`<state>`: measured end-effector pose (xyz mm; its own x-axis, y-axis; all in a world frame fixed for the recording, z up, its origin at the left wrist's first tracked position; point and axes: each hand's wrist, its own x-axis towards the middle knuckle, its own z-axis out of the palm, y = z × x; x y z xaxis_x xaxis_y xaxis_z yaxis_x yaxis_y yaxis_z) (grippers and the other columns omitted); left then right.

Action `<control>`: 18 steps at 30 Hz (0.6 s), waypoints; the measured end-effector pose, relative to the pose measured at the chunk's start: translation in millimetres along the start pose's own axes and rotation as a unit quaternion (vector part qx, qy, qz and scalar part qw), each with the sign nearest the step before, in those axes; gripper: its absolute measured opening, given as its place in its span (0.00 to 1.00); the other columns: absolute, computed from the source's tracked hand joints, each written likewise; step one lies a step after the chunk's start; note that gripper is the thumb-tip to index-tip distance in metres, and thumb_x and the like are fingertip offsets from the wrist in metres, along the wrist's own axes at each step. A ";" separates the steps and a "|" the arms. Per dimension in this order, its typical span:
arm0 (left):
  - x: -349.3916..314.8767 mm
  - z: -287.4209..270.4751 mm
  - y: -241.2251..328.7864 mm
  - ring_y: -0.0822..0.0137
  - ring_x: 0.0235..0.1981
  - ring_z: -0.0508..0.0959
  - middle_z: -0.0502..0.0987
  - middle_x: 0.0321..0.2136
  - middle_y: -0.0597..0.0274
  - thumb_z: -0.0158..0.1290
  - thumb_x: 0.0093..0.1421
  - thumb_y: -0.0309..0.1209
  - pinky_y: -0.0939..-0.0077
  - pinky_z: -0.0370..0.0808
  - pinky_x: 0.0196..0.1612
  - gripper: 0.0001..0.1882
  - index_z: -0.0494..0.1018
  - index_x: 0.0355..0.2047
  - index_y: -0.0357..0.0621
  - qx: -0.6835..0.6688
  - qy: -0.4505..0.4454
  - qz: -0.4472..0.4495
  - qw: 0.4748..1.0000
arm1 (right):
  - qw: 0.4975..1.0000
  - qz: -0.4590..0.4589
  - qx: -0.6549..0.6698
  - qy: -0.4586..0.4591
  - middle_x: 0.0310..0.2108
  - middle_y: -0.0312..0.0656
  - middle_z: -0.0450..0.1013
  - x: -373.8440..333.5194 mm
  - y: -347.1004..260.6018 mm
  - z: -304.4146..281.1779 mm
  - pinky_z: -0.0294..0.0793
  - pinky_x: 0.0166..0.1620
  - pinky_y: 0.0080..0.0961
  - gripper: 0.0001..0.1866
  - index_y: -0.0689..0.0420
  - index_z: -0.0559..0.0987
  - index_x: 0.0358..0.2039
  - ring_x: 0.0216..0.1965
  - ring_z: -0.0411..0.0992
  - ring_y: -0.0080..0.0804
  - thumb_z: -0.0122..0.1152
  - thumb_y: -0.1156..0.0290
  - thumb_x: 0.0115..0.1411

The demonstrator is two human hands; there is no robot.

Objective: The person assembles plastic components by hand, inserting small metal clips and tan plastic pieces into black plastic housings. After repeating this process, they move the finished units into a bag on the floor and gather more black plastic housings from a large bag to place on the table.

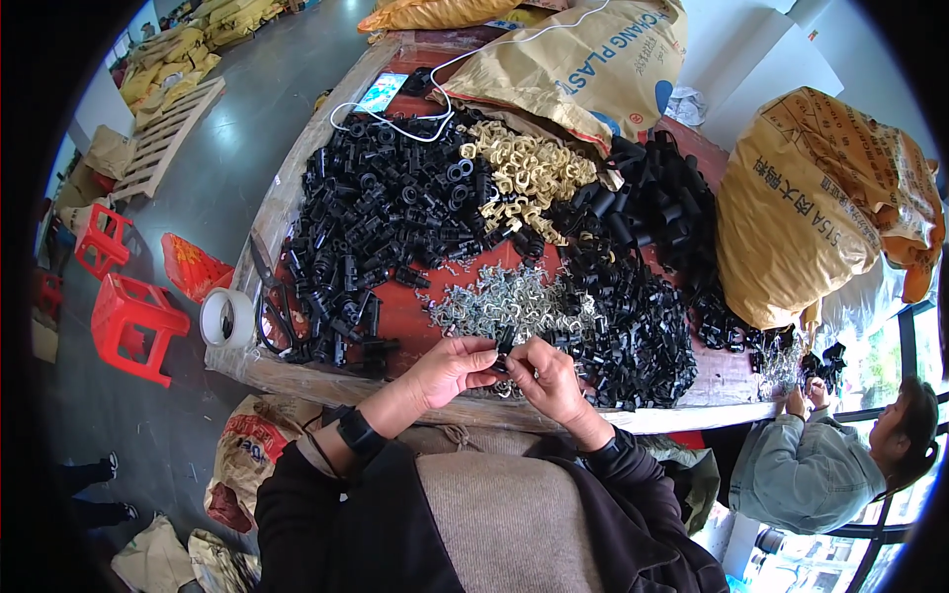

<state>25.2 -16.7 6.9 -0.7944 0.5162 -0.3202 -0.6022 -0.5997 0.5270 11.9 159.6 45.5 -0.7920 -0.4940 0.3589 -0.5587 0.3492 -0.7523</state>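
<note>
My left hand [451,370] and my right hand [550,378] meet over the table's near edge, fingers pinched round a small black plastic part [505,348]. Most of that part is hidden by the fingers. Just beyond my hands lies a pile of small silvery metal pieces [514,299]. To the left spreads a large heap of black plastic fittings [386,198]. Small black clips [638,341] are heaped close to my right hand. Farther back are cream-coloured plastic pieces [529,168], with black tube-shaped parts [647,198] to their right.
Scissors [265,272] and a tape roll [227,318] lie at the table's left edge. Woven sacks [820,208] stand at the right and back. A white cable [395,128] crosses the far side. Red stools [138,324] stand left. A co-worker [816,465] sits at the right end.
</note>
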 end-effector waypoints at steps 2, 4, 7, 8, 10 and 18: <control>0.6 0.1 -0.3 0.67 0.30 0.75 0.73 0.31 0.62 0.49 0.53 0.28 0.80 0.73 0.33 0.10 0.68 0.36 0.40 0.009 0.013 -0.006 1.000 | 1.000 -0.010 -0.015 0.001 0.20 0.41 0.66 -0.3 0.5 0.1 0.66 0.25 0.27 0.04 0.60 0.69 0.23 0.21 0.67 0.38 0.55 0.78 0.47; 0.3 0.8 -0.6 0.68 0.30 0.75 0.73 0.30 0.62 0.50 0.53 0.28 0.81 0.73 0.33 0.10 0.68 0.36 0.40 0.022 0.018 -0.004 1.000 | 0.999 -0.031 -0.044 0.004 0.19 0.41 0.65 -0.4 1.2 0.4 0.65 0.25 0.28 0.05 0.60 0.68 0.22 0.21 0.66 0.38 0.55 0.78 0.46; -0.8 2.6 -1.5 0.70 0.29 0.75 0.73 0.30 0.62 0.50 0.53 0.29 0.82 0.73 0.33 0.11 0.69 0.37 0.39 0.048 0.027 0.000 0.998 | 0.996 -0.055 -0.069 0.007 0.19 0.41 0.65 -1.0 2.9 1.9 0.65 0.24 0.28 0.05 0.59 0.68 0.22 0.21 0.66 0.40 0.55 0.79 0.45; -1.5 3.8 -1.8 0.71 0.29 0.75 0.73 0.30 0.63 0.50 0.53 0.28 0.82 0.73 0.32 0.11 0.69 0.37 0.39 0.068 0.031 0.005 0.997 | 0.994 -0.068 -0.082 0.008 0.19 0.42 0.65 -1.3 3.7 2.3 0.65 0.24 0.29 0.05 0.59 0.68 0.22 0.21 0.66 0.40 0.55 0.79 0.45; -2.5 5.1 -2.5 0.73 0.30 0.74 0.74 0.31 0.63 0.49 0.54 0.28 0.83 0.72 0.32 0.10 0.69 0.37 0.39 0.110 0.039 0.015 0.993 | 0.991 -0.081 -0.103 -0.006 0.19 0.41 0.64 -2.8 5.8 2.4 0.64 0.23 0.27 0.06 0.59 0.67 0.22 0.20 0.66 0.37 0.56 0.78 0.45; -4.2 2.1 2.3 0.75 0.29 0.74 0.74 0.30 0.63 0.51 0.52 0.26 0.84 0.72 0.33 0.12 0.70 0.38 0.37 0.100 0.010 0.017 0.995 | 0.966 0.194 0.167 -0.025 0.17 0.32 0.61 -7.8 8.5 11.2 0.61 0.22 0.16 0.09 0.58 0.66 0.24 0.19 0.60 0.16 0.59 0.74 0.48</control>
<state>27.3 -19.0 11.1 -0.8166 0.4846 -0.3137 -0.5487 -0.4826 0.6827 16.1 157.5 30.1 -0.9085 -0.4179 -0.0068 -0.1050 0.2438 -0.9641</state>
